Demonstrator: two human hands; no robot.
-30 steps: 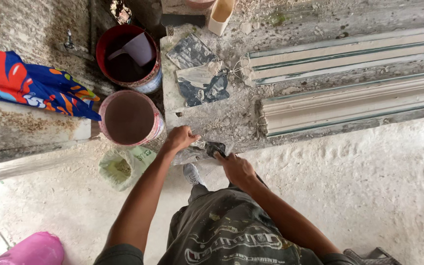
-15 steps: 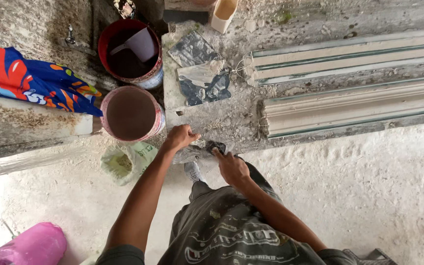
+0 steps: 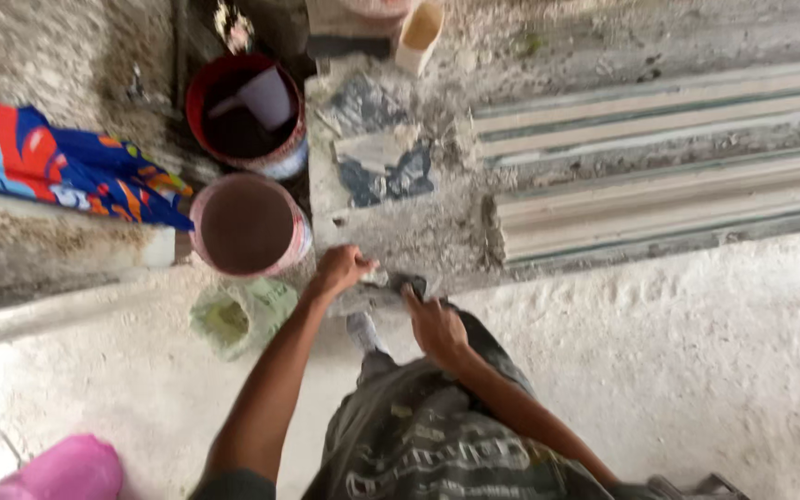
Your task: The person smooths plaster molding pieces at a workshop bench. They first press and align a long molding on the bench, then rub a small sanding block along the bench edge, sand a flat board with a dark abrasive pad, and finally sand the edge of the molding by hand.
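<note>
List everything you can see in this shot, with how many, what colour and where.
Red plastic bucket: one, red, top centre-left, holding dark liquid and a pale scoop.
Pinkish plastic bucket: one, pink rim with brown contents, just below the red one.
Plaster-crusted work slab: one, grey-white with dark blue patches, centre.
Long moulded plaster strips: at least two, off-white, right side.
Patterned cloth: one, blue, red and orange, left.
Small cream cup: one, top centre.
Greenish plastic bag: one, on the floor below the buckets.
Pink object: one, bottom left corner, kind unclear.
Left hand: resting on the slab's near edge.
Right hand: at the slab edge, touching a small dark object, blurred.
</note>
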